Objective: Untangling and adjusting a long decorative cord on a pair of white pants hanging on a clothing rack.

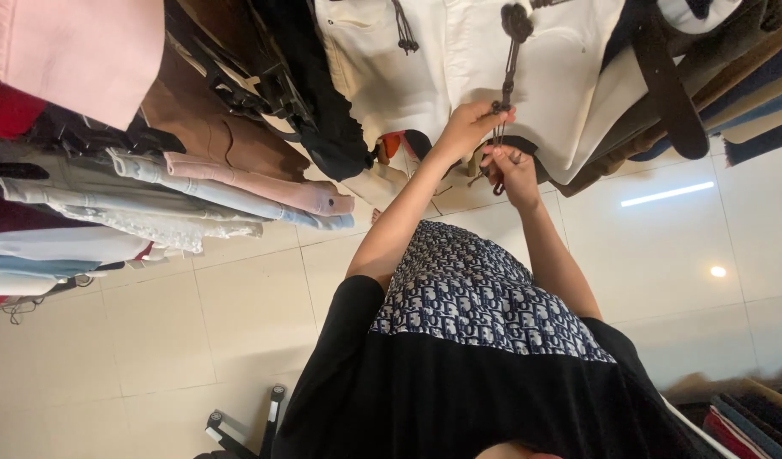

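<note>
My left hand (467, 127) pinched the dark braided cord (508, 81) hanging from the white garment (459, 59) above; my right hand (512, 174) gripped its lower end just below.

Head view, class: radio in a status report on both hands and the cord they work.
Left hand pinching dark braided cord. Right hand gripping its lower end. Cord hangs on white garment. Nothing blocking.

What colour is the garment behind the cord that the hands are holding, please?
Cream white garment, behind the dark cord; head view.
</note>
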